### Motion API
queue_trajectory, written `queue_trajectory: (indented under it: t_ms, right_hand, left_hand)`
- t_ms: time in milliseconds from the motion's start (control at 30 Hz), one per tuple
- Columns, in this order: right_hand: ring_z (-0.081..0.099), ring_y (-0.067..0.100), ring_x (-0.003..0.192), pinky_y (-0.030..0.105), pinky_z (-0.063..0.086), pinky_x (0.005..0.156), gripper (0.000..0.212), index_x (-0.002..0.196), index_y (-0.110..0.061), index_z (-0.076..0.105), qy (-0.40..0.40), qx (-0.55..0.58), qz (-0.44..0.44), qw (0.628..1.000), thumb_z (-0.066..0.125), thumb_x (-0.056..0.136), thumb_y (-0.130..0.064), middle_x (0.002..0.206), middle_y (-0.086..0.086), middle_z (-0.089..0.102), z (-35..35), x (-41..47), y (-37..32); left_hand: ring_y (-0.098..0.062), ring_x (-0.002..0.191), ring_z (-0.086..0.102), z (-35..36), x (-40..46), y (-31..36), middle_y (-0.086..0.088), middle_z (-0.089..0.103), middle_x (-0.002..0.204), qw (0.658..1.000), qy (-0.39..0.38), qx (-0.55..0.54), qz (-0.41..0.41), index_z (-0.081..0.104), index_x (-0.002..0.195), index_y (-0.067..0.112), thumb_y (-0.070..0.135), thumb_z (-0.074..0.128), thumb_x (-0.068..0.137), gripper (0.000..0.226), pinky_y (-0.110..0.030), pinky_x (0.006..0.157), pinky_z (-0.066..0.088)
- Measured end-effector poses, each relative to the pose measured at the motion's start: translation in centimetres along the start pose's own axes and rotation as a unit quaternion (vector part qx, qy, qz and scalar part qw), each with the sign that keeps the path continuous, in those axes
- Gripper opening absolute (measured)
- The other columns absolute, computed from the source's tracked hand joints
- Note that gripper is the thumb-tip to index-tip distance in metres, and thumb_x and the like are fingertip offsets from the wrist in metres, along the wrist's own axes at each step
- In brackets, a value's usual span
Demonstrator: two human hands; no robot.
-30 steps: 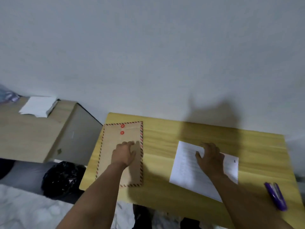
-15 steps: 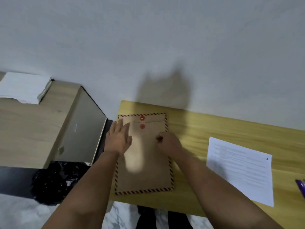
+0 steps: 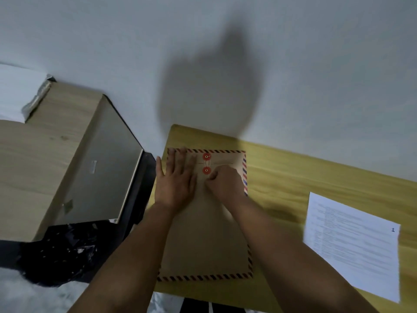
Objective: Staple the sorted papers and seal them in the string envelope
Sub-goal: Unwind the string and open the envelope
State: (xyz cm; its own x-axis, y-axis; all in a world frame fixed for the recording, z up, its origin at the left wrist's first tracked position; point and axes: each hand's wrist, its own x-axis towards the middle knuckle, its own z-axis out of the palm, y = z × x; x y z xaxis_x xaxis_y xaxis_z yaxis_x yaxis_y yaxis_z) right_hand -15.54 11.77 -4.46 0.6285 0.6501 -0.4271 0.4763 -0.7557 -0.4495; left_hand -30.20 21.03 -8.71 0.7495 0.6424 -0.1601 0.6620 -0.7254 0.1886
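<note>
A brown string envelope point(image 3: 203, 240) with a red-and-blue striped border lies flat at the left end of the yellow table point(image 3: 293, 177). Two red string buttons point(image 3: 206, 163) sit near its top edge, with thin string wound between them. My left hand point(image 3: 176, 181) lies flat on the envelope's upper left, fingers straight. My right hand point(image 3: 225, 184) is curled just below the lower button, fingertips pinched together at the string. The white printed papers point(image 3: 356, 245) lie on the table to the right, untouched. No stapler is in view.
A light wooden cabinet point(image 3: 33, 166) with a grey side panel stands left of the table, and a white stack point(image 3: 15, 93) lies on its far end. A black plastic bag point(image 3: 61, 251) sits on the floor below it. A plain wall rises behind.
My right hand left the papers and came to the envelope's lower button. My left hand slid up the envelope and flattened. My view swung left, so the purple stapler dropped out of sight.
</note>
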Motion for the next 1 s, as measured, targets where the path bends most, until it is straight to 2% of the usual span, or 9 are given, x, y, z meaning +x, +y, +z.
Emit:
queue_trajectory:
  t_ms: [100,267,400,500,667,733,800,900,1000]
  right_hand:
    - [0.063,0.015,0.068,0.022,0.037,0.051,0.021,0.066,-0.021,0.063,0.017,0.023,0.023,0.999,0.069,0.082,-0.031,0.07,-0.004,0.069,-0.8,0.3,0.6]
    - [0.055,0.008,0.054,0.024,0.043,0.058,0.02,0.064,-0.018,0.059,0.112,0.229,0.062,0.965,0.072,0.079,-0.02,0.059,-0.008,0.062,-4.0,1.4,2.1]
    - [0.053,0.01,0.059,0.031,0.045,0.061,0.018,0.07,-0.017,0.062,0.142,0.349,0.042,0.925,0.066,0.087,-0.015,0.064,-0.003,0.063,-6.5,2.5,1.3]
    - [0.069,0.024,0.073,0.038,0.054,0.068,0.011,0.084,-0.002,0.065,0.067,0.418,0.039,0.905,0.064,0.092,-0.01,0.086,0.018,0.076,-7.2,3.9,-0.4]
    - [0.071,0.029,0.079,0.037,0.057,0.078,0.027,0.066,-0.016,0.063,-0.196,0.593,0.022,0.781,0.06,0.093,-0.014,0.078,0.014,0.072,-5.6,2.8,-2.2]
    - [0.059,0.027,0.072,0.033,0.052,0.065,0.025,0.066,-0.02,0.059,-0.22,0.551,0.007,0.805,0.064,0.089,-0.025,0.069,0.009,0.059,-4.3,1.3,-1.4]
    - [0.053,0.023,0.065,0.035,0.045,0.063,0.025,0.065,-0.026,0.058,-0.209,0.439,-0.012,0.874,0.062,0.087,-0.036,0.063,0.0,0.056,-2.9,-0.4,0.2]
    - [0.059,-0.001,0.063,0.019,0.045,0.064,0.015,0.072,-0.036,0.062,-0.089,0.307,-0.022,0.947,0.068,0.085,-0.03,0.074,-0.013,0.065,-1.9,-2.3,2.7]
    - [0.061,-0.01,0.081,0.006,0.043,0.065,0.023,0.09,-0.038,0.063,-0.003,0.208,-0.03,0.978,0.074,0.082,-0.02,0.093,-0.017,0.067,-3.4,-2.9,5.4]
  left_hand:
    - [-0.037,0.164,-0.006,0.1,0.0,0.2,-0.008,0.0,0.178,1.0,0.006,0.003,0.006,0.008,0.169,0.03,0.052,0.009,0.105,0.067,-0.071,0.127,-0.002]
    - [-0.041,0.163,0.004,0.8,-0.4,1.9,-0.013,0.011,0.177,0.997,0.018,0.01,0.078,0.012,0.168,0.029,0.051,0.019,0.107,0.065,-0.07,0.127,0.007]
    - [-0.039,0.163,0.012,1.6,-0.5,3.0,-0.012,0.018,0.176,0.994,0.042,0.01,0.104,0.023,0.168,0.025,0.05,0.032,0.106,0.067,-0.07,0.126,0.013]
    - [-0.035,0.164,0.013,1.8,-0.4,2.9,-0.011,0.021,0.175,0.994,0.043,0.018,0.095,0.024,0.168,0.017,0.049,0.031,0.106,0.07,-0.067,0.128,0.013]
    - [-0.031,0.164,0.015,1.6,-0.3,2.9,-0.01,0.029,0.173,0.997,0.06,-0.011,0.04,0.039,0.162,0.015,0.036,0.036,0.104,0.062,-0.063,0.129,0.015]
    - [-0.03,0.165,0.01,1.6,-0.2,2.9,-0.008,0.022,0.175,0.997,0.06,-0.024,0.03,0.034,0.165,0.017,0.035,0.041,0.103,0.065,-0.062,0.13,0.011]
    - [-0.029,0.165,0.008,1.6,-0.2,2.8,-0.008,0.017,0.176,0.998,0.056,-0.022,0.032,0.028,0.166,0.014,0.033,0.048,0.102,0.07,-0.061,0.131,0.009]
    - [-0.03,0.164,0.012,1.6,-0.1,2.9,-0.009,0.019,0.176,0.998,0.062,-0.017,0.023,0.028,0.166,0.011,0.03,0.046,0.103,0.068,-0.06,0.131,0.009]
    - [-0.029,0.164,0.014,1.5,-0.1,3.0,-0.009,0.022,0.175,0.997,0.073,-0.016,0.022,0.03,0.165,0.012,0.033,0.042,0.101,0.068,-0.06,0.131,0.009]
